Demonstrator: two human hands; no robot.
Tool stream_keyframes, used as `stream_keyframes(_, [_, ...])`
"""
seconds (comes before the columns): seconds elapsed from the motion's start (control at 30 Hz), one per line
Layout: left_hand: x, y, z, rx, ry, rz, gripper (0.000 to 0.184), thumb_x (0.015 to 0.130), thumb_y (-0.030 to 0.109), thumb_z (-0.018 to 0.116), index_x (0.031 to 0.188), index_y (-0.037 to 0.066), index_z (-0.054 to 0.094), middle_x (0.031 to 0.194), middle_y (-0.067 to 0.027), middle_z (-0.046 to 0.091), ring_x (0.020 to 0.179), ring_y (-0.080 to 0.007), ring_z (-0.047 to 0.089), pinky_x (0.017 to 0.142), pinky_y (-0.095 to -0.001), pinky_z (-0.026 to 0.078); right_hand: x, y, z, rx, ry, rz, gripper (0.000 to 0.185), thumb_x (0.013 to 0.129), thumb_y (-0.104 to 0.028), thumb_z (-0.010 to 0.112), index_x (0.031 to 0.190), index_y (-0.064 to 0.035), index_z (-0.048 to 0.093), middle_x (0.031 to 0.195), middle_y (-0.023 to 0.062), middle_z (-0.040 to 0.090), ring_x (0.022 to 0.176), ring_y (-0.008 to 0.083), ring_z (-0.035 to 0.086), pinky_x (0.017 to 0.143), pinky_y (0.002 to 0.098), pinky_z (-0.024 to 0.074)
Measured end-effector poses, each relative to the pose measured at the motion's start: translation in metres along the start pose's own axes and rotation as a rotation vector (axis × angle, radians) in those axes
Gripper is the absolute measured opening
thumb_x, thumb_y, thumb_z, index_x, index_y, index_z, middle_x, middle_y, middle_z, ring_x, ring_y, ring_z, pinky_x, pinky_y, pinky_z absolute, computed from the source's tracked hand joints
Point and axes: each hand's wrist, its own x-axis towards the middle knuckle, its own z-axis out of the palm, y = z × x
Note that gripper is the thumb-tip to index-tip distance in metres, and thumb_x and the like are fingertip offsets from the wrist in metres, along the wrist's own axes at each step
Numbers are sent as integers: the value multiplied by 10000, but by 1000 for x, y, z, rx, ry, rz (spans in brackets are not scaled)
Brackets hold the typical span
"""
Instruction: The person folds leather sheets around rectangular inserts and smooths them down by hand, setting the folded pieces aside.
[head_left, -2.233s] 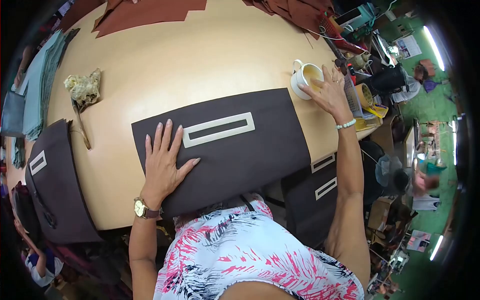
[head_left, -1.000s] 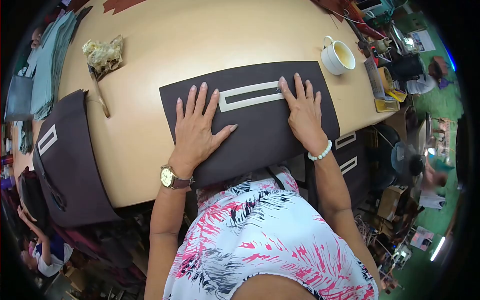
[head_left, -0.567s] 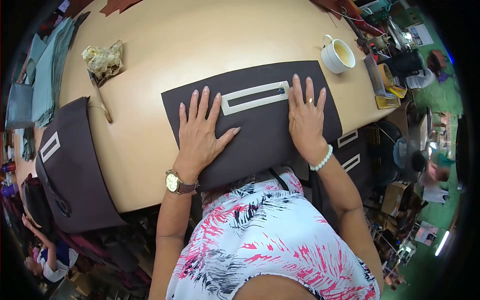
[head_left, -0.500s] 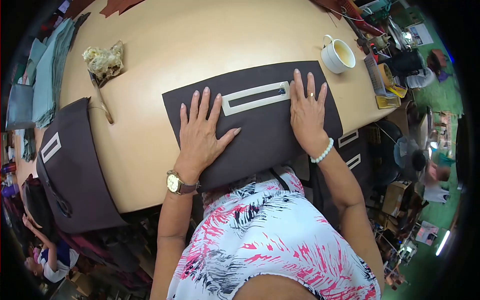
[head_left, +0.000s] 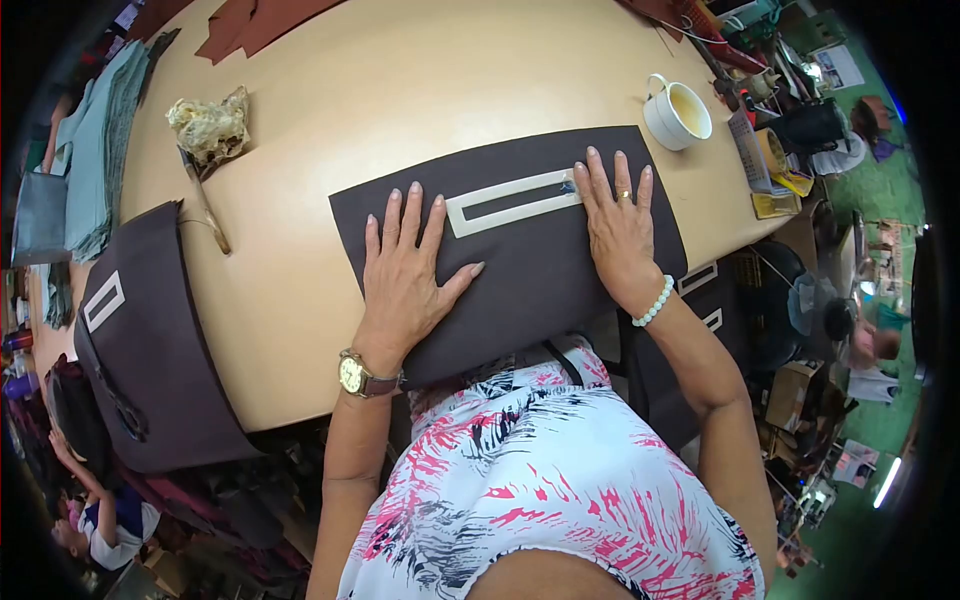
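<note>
A dark brown panel (head_left: 520,270) lies on the table in front of me, with a pale rectangular frame (head_left: 510,205) on it. My left hand (head_left: 405,270) rests flat on the panel's left part, fingers spread, just left of the frame. On the right part lies my right hand (head_left: 622,225), palm down with its fingers stretched out and the index fingertip by the frame's right end. A small dark mark (head_left: 568,187) shows on that end. Beyond the panel's right corner stands a white cup (head_left: 678,115) with yellowish content.
A crusted brush (head_left: 205,205) lies beside a crumpled lump (head_left: 212,125) on the table (head_left: 270,300). More dark panels (head_left: 160,340) drape over the left edge, with scissors (head_left: 128,415) on top. A basket (head_left: 750,150) stands at right; a person (head_left: 110,525) is at lower left.
My right hand has left the cup and come onto the panel, its index finger moving from the frame to its right end. My left hand stays flat. The view has shifted.
</note>
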Motion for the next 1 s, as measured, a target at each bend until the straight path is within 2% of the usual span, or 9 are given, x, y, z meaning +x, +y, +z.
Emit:
stream_keyframes(0.23, [-1,-2,-3,-26,29,-47,714,807,421,628,1350,30,379,1424,-187,310,1329,-369,253,1058,-528,215,-1,-2,-6,-37,-10,-37,635,849,-194,490,1430,-102,252,1478,94,214,1344,330,225,1090,544,119])
stream_keyframes(0.43, [-1,-5,-5,-40,84,-81,607,854,315,583,1349,30,378,1407,-190,338,1316,-370,282,1045,-528,245,-2,-19,-19,49,48,-101,621,853,-206,485,1423,-98,264,1467,91,238,1337,329,235,1092,536,125])
stream_keyframes(0.73, [-3,-8,-3,-10,132,-88,533,844,144,518,1348,38,380,1377,-176,387,1294,-357,331,1037,-510,279,4,-53,-40,111,127,-165,617,859,-250,472,1417,-74,276,1472,103,220,1345,338,220,1094,532,112])
stream_keyframes(1.0, [-2,-10,-2,1,178,-125,509,844,93,490,1337,26,386,1332,-177,438,1261,-347,383,1032,-480,304,7,-69,-54,162,186,-246,615,867,-267,456,1421,-77,267,1469,110,226,1338,353,222,1092,539,111])
